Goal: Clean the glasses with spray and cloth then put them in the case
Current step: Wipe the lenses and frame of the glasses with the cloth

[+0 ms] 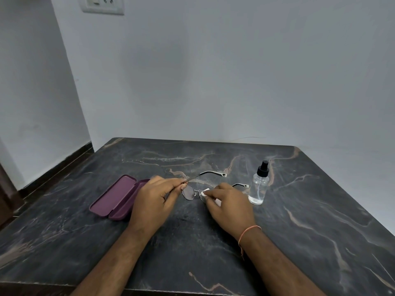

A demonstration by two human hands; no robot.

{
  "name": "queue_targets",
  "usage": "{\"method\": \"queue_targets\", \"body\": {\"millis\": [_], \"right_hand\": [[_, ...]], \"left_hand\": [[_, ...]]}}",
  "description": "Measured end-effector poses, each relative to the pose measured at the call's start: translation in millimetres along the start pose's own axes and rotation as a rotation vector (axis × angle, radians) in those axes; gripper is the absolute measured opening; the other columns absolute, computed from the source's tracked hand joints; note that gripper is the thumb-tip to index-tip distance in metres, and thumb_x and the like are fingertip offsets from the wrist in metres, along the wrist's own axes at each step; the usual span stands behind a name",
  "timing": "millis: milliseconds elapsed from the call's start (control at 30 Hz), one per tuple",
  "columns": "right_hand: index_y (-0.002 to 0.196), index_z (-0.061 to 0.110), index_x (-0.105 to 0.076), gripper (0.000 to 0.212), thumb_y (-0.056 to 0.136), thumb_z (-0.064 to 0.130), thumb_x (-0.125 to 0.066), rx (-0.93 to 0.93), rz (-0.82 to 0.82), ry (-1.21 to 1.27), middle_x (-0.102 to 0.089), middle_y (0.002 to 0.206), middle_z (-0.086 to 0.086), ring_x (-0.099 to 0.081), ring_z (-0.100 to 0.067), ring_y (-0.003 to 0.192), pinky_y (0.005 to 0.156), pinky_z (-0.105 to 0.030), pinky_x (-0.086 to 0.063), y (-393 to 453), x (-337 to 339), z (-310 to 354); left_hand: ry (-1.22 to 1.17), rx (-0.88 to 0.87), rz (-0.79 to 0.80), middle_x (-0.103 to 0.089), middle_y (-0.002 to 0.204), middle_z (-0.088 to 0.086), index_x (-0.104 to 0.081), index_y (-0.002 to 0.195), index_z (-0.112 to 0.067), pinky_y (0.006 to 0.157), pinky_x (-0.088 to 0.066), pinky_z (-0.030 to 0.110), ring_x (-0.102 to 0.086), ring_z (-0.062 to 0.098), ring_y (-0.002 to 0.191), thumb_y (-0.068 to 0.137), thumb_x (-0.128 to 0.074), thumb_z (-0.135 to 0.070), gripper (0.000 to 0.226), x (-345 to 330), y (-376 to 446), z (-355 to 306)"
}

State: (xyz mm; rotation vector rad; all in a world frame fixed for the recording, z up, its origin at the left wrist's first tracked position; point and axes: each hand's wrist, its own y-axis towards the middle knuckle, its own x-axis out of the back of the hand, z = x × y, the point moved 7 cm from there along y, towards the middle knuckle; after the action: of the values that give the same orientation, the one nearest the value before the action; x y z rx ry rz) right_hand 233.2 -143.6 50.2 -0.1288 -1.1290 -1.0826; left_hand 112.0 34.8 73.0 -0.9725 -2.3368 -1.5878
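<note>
Left hand point(157, 197) pinches one glasses point(193, 192); right hand point(228, 205) pinches one cloth point(205, 192).

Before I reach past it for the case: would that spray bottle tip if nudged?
Probably. The spray bottle stands upright, tall and narrow, so it looks tippy. Its clear body suggests little liquid, so likely light. Once down, its round body might roll on the table.

No text, label, brand, number or sign can be read anywhere in the view.
</note>
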Motion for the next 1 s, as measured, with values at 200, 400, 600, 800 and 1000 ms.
{"method": "queue_targets", "body": {"millis": [200,400,600,800,1000], "right_hand": [[0.094,0.032,-0.082,0.026,0.092,0.048,-0.062,-0.081,-0.017,-0.038,-0.066,0.088,0.012,-0.065,-0.011,0.087,0.076,-0.035,-0.054,1.2,0.9,-6.5],[0.108,0.032,-0.082,0.027,0.101,0.049,-0.062,-0.074,-0.022,0.025,-0.066,0.093,0.010,-0.064,-0.010,0.090,0.074,-0.028,-0.048,4.9,-1.4,-6.9],[0.099,0.034,-0.082,0.015,0.096,0.044,-0.071,-0.105,-0.027,0.213,-0.068,0.087,0.014,-0.063,-0.001,0.084,0.072,-0.020,-0.043,3.2,-0.4,-3.2],[0.077,0.031,-0.078,0.019,0.089,0.045,-0.073,-0.194,0.034,0.209,-0.072,0.070,0.013,-0.065,-0.002,0.069,0.064,-0.023,-0.046,0.5,-0.1,-5.5],[0.072,0.029,-0.075,0.023,0.086,0.048,-0.069,-0.205,0.060,0.078,-0.070,0.067,0.015,-0.065,-0.002,0.068,0.064,-0.025,-0.048,-1.6,3.3,-5.1]], "left_hand": [[0.014,-0.008,-0.008,-0.081,0.104,-0.021,-0.086,0.117,-0.022,0.078,-0.058,0.026,-0.069,0.004,0.086,0.105,-0.072,-0.035,0.022,-0.5,-0.2,1.1],[0.002,-0.034,0.010,-0.081,0.101,-0.020,-0.086,0.117,-0.022,0.075,-0.060,0.030,-0.069,0.003,0.084,0.105,-0.070,-0.035,0.024,-3.4,-0.9,-0.2],[0.025,-0.032,0.020,-0.080,0.099,-0.020,-0.085,0.118,-0.024,0.074,-0.058,0.031,-0.068,0.005,0.083,0.106,-0.067,-0.037,0.025,-3.7,-1.4,-0.2],[0.059,-0.019,-0.004,-0.081,0.105,-0.020,-0.085,0.119,-0.024,0.078,-0.056,0.025,-0.067,0.005,0.086,0.108,-0.068,-0.036,0.024,-2.6,-0.9,1.7],[0.071,-0.005,-0.012,-0.082,0.108,-0.018,-0.085,0.118,-0.023,0.081,-0.057,0.024,-0.068,0.004,0.089,0.108,-0.070,-0.034,0.021,-1.0,-1.2,3.2]]}}
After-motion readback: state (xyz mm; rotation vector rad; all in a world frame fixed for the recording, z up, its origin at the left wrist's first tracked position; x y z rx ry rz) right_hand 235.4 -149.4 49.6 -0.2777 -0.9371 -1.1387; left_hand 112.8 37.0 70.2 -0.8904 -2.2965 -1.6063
